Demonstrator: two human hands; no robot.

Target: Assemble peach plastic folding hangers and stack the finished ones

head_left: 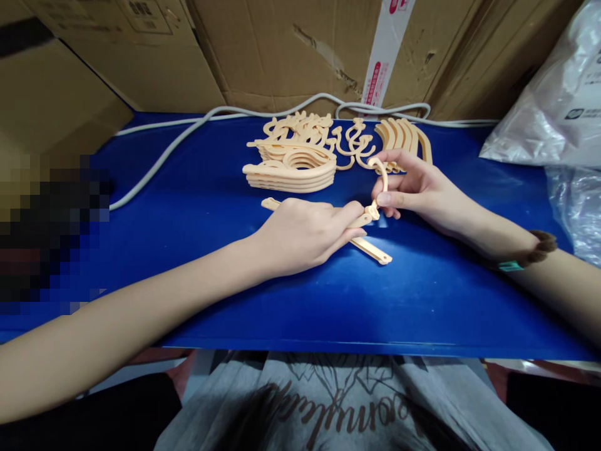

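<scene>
Between the thumb and fingers of my right hand [413,185] is a cream plastic hanger hook [384,178], its base end pointing down toward my left hand. My left hand [312,235] is closed around a cream plastic hanger arm [360,220], whose holed end meets the base of the hook. Whether the two are joined I cannot tell. Beneath my left hand another cream hanger arm [373,250] lies slantwise, its middle hidden by the hand. Just beyond stands a stack of cream hanger pieces [291,178].
Loose hooks [352,141] and curved hanger arms [406,138] lie at the back of the blue table [300,313], near a jumbled pile of hooks [300,128]. A white cable [188,128] runs before cardboard boxes [291,50]. Plastic bags [554,106] sit at right.
</scene>
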